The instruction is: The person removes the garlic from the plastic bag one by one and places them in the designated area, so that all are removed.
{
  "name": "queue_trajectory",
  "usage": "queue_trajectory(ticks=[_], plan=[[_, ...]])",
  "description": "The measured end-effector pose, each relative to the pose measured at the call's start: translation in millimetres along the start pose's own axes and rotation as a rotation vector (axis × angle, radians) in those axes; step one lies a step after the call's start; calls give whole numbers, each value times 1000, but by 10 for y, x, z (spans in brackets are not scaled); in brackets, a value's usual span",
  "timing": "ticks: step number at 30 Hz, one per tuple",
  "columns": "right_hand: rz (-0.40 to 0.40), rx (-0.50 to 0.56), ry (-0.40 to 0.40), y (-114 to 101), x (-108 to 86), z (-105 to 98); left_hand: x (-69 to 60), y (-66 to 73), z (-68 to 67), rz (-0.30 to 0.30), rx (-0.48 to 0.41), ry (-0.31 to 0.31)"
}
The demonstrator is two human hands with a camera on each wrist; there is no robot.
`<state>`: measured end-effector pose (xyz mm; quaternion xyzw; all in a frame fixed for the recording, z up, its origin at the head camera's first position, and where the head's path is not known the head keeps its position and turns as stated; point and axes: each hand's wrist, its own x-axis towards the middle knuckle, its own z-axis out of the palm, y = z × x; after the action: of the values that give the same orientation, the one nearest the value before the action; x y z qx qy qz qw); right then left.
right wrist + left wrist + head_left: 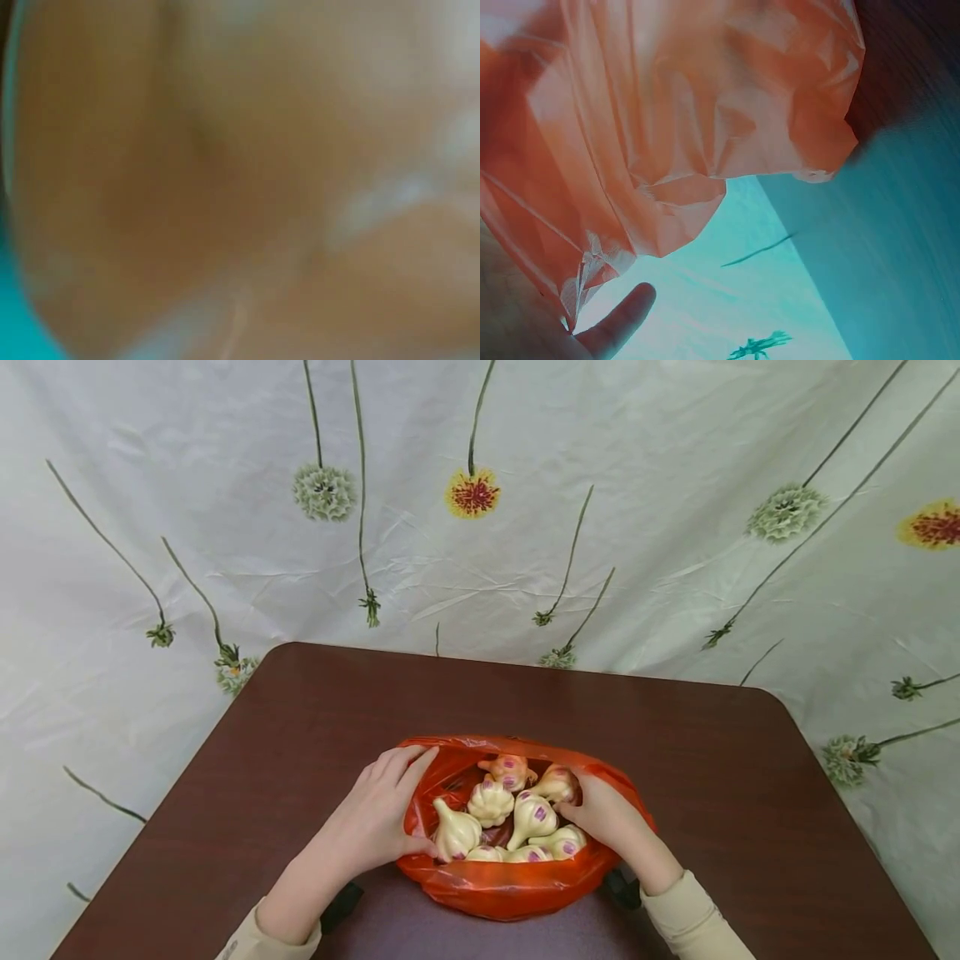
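An orange-red plastic bag (498,897) stands on the table with its mouth spread wide, holding several garlic bulbs (534,820), pale with purple patches. My left hand (378,814) holds the bag's left rim, the thumb at the near side and the fingers at the far side. In the left wrist view the bag (682,127) fills the upper part, creased, with one fingertip below it. My right hand (611,814) reaches inside the bag's right side and grips a garlic bulb (557,783); its fingers are mostly hidden. The right wrist view is a close orange-brown blur.
The dark brown table (360,702) extends around the bag on both sides and behind it. A white cloth (660,468) printed with flowers hangs behind the table.
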<state>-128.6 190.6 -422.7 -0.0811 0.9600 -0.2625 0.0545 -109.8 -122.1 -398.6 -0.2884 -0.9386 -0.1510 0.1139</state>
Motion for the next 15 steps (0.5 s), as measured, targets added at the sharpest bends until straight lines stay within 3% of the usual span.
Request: queue_trajectory(ticks=[10,15], plan=[[-8,16,18,-53,-32,-112,-10,14,-43,9,40,81],[-34,72,53,-39,-41,-133,-6,6,-49,1,50,103]])
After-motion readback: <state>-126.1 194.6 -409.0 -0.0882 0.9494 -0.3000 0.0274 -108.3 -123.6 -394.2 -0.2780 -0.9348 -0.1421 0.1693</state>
